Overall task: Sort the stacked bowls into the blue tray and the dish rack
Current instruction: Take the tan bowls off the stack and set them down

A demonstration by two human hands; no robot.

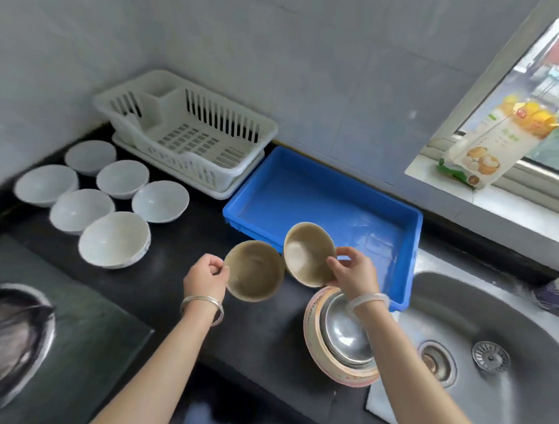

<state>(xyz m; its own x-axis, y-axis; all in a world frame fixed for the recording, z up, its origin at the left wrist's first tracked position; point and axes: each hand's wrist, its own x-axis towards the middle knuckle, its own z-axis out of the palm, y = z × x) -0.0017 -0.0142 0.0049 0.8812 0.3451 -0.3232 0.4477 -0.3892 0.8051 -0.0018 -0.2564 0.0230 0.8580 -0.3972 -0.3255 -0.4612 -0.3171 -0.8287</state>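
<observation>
above the black counter [174, 287], near the tray, you hold a tan bowl in each hand.

your left hand [204, 277] pinches the left rim of the left tan bowl [254, 271]; your right hand [353, 271] grips the right rim of the right tan bowl [307, 252], which is tilted with its opening facing left. the two bowls sit just beside each other, rims nearly touching. under your right wrist, the stack [340, 344] rests on the counter by the sink [489, 346], a steel bowl nested inside a pink-rimmed one. the blue tray [323, 194] lies just beyond the tan bowls, nothing in it. the white rack [186, 132] sits far left of the tray, also holding nothing. six white bowls [113, 203] stand on the counter at left, near the rack.
</observation>
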